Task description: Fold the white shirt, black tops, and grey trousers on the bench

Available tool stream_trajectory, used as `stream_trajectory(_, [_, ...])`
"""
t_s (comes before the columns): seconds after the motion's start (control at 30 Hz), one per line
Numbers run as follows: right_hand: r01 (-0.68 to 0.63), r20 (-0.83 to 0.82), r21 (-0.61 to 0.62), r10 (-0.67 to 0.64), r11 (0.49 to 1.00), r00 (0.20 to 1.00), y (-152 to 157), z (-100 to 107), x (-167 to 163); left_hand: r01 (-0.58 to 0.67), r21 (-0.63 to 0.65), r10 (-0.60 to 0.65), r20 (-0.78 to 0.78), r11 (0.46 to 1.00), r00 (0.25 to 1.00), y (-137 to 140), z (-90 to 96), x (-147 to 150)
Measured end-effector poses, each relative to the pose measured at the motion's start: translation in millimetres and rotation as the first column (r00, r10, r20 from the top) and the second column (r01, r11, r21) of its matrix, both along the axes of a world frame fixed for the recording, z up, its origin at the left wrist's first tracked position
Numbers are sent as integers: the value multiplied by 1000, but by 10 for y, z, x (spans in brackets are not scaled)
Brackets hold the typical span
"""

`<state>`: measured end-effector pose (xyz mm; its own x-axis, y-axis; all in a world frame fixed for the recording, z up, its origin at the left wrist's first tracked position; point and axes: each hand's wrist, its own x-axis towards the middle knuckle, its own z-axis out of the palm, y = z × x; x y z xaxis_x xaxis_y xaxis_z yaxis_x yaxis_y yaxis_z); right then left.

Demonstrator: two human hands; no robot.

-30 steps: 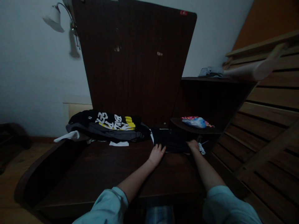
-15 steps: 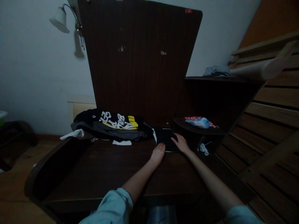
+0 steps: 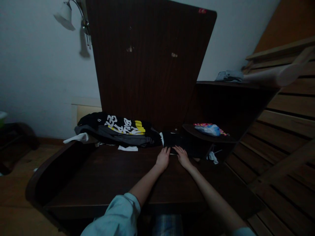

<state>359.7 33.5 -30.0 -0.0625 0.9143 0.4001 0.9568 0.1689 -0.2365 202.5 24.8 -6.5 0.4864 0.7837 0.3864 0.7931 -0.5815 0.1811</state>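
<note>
the desk (image 3: 118, 183) is stretching back from its front edge; the left hand (image 3: 163, 158) and right hand (image 3: 182, 156) are resting side by side, slightly apart, fingers extended, on the near edge of one dark cloth (image 3: 180, 140). it is lying near the desk's back, long axis running left to right, left end pointing at one printed garment (image 3: 118, 129). one bag (image 3: 210, 130) is sitting on the right-hand shelf (image 3: 190, 131).

The left sleeve (image 3: 118, 213), at 7 o'clock, is loose, creased, pale blue-green fabric ending near the elbow. The right sleeve (image 3: 243, 231), at 5 o'clock, matches. The lower garment (image 3: 169, 224), at 6 o'clock, is blue plaid. Hands (image 3: 163, 158) are bare.
</note>
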Motion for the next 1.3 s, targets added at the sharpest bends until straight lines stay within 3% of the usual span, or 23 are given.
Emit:
stream_trajectory(0.1, [42, -28, 31, -41, 999, 999, 43, 17, -63, 56, -31, -53, 70, 998, 996, 53, -17, -45])
stream_trajectory(0.2, [46, -49, 83, -42, 995, 998, 19, 15, -102, 102, 17, -103, 99, 995, 990, 81, -1, -156])
stream_trajectory(0.33, [2, -74, 137, 9, 991, 997, -26, 34, -106, 151, 78, -160, 118, 985, 980, 147, 71, -539])
stream_trajectory(0.57, [-23, -92, 175, 39, 984, 995, -43, 71, -113, -80, -2, 78, 250, 997, 965, 205, 147, -1577])
stream_trajectory(0.63, [-21, -66, 186, 33, 982, 997, -54, 81, -126, -170, -47, 175, 374, 984, 911, 206, 135, -1808])
stream_trajectory(0.73, [-14, -17, 188, 18, 982, 1000, -84, 107, -160, -358, -127, 363, 569, 925, 738, 235, 104, -2030])
stream_trajectory(0.8, [-17, 17, 174, 14, 985, 1000, -104, 131, -188, -439, -179, 442, 646, 881, 623, 265, 84, -2096])
stream_trajectory(0.87, [-19, 44, 167, 12, 986, 999, -122, 155, -212, -446, -204, 454, 679, 871, 577, 290, 71, -2109])
stream_trajectory(1.0, [-40, 63, 191, 29, 981, 998, -144, 194, -214, -389, -197, 413, 675, 900, 612, 289, 85, -2066])
stream_trajectory(1.13, [-54, 5, 232, 54, 971, 999, -151, 198, -218, -392, -218, 431, 663, 894, 612, 267, 116, -2049])
stream_trajectory(1.3, [-44, -175, 293, 99, 955, 980, -77, 200, -593, -394, -262, 462, 657, 881, 595, 284, 108, -2076])
